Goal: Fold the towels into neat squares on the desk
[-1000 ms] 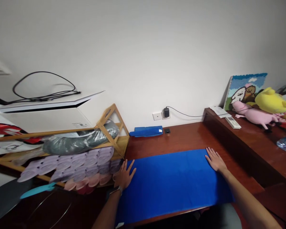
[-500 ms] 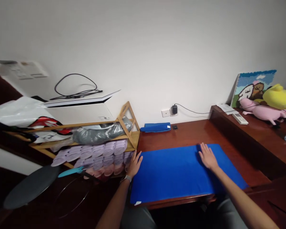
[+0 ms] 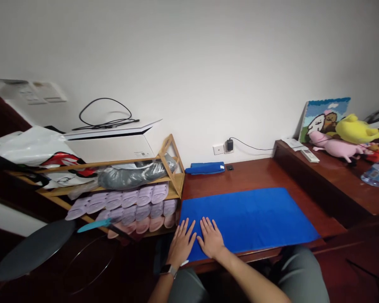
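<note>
A bright blue cloth lies spread flat on the reddish-brown wooden desk, with a small white tag at its near left corner. My left hand rests open on the cloth's left end, fingers stretched out, a watch on the wrist. Right beside it, my right hand lies palm down on the cloth, fingers extended. Neither hand grips anything. Farther back, against the wall, a folded blue cloth sits on the desk.
Left of the desk stands a wooden rack holding several lilac and pink slippers, with a white box on top. On the raised right surface are a remote control, plush toys and a plastic bottle. A charger is plugged into the wall.
My right hand has moved from the cloth's far right across to its left side, beside my left hand. My left hand has come nearer along the left edge. The view has shifted somewhat.
</note>
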Tool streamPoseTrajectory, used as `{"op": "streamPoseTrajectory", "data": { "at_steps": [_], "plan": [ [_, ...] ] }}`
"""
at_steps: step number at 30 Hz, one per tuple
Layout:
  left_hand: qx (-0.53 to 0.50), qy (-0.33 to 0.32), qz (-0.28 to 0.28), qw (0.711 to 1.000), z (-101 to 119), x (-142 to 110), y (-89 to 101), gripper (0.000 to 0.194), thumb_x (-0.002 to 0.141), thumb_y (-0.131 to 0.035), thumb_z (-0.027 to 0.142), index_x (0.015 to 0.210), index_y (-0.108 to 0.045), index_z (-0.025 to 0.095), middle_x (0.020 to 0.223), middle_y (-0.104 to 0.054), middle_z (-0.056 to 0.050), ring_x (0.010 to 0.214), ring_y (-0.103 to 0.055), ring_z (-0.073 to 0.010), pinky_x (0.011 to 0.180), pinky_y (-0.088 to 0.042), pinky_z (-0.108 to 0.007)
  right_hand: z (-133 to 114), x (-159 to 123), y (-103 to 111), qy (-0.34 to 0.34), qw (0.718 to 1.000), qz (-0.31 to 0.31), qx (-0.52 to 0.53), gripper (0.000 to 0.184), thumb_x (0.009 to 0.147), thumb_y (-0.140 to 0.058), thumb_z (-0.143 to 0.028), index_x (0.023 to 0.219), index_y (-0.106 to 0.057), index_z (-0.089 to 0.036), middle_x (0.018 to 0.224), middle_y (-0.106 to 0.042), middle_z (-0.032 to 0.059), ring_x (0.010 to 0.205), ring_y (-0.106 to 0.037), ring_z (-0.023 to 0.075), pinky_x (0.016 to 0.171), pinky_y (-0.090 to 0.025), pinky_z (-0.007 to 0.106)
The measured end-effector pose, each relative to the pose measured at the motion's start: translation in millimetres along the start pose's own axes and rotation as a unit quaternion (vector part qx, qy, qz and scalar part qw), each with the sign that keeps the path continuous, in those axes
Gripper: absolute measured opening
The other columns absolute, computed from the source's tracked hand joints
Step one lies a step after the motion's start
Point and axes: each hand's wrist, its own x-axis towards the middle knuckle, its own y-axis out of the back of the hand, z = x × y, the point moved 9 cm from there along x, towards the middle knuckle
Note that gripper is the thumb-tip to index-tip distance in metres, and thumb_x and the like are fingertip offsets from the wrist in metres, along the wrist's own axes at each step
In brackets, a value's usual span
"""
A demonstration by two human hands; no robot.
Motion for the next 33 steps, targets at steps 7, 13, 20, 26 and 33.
{"op": "streamPoseTrajectory", "data": {
  "at_steps": [7, 13, 20, 26, 33],
  "plan": [
    [-0.004, 0.010, 0.002, 1.000, -2, 4, 1.8, 0.058, 0.107, -0.040, 0.050, 0.163, -0.028, 0.037, 0.171, -0.030, -0.005, 0.157, -0.029, -0.0278, 0.126, -0.030, -0.053, 193, -75, 75, -0.177, 0.977, 0.041, -0.108, 0.076, 0.105, -0.019, -0.061, 0.166, -0.024, -0.016, 0.172, -0.018, 0.0080, 0.160, -0.015, 0.0262, 0.130, -0.009, 0.050],
    [0.006, 0.003, 0.004, 1.000, -5, 5, -1.2, 0.058, 0.107, -0.038, 0.051, 0.163, -0.030, 0.036, 0.171, -0.031, -0.006, 0.157, -0.030, -0.0283, 0.125, -0.031, -0.053, 385, -177, 158, -0.319, 0.926, 0.056, -0.193, 0.079, 0.102, -0.016, -0.058, 0.166, -0.024, -0.012, 0.171, -0.023, 0.0095, 0.159, -0.020, 0.0273, 0.129, -0.016, 0.050],
    [0.020, -0.006, 0.007, 1.000, -9, 9, -2.6, 0.056, 0.106, -0.037, 0.050, 0.160, -0.038, 0.035, 0.168, -0.038, -0.006, 0.154, -0.037, -0.0283, 0.123, -0.035, -0.054, 449, -220, 184, -0.304, 0.931, 0.059, -0.191, 0.076, 0.100, -0.019, -0.056, 0.165, -0.027, -0.017, 0.171, -0.029, 0.0063, 0.158, -0.023, 0.0264, 0.128, -0.021, 0.050],
    [0.026, -0.007, 0.002, 1.000, -15, 15, 2.2, 0.054, 0.104, -0.041, 0.050, 0.155, -0.048, 0.034, 0.162, -0.048, -0.007, 0.148, -0.046, -0.0297, 0.120, -0.039, -0.054, 403, -182, 208, -0.260, 0.936, 0.119, -0.205, 0.066, 0.102, -0.024, -0.049, 0.152, -0.052, -0.017, 0.165, -0.043, 0.0096, 0.156, -0.030, 0.0285, 0.128, -0.019, 0.052],
    [0.020, 0.018, 0.020, 0.999, -16, 83, 16.8, 0.054, 0.105, -0.034, 0.048, 0.145, -0.061, 0.024, 0.154, -0.058, -0.011, 0.142, -0.053, -0.0286, 0.118, -0.042, -0.048, 230, -35, 158, -0.083, 0.988, 0.086, -0.094, 0.065, 0.106, -0.026, -0.050, 0.161, -0.039, -0.017, 0.168, -0.034, 0.0091, 0.158, -0.024, 0.0263, 0.130, -0.017, 0.049]
  ]
}}
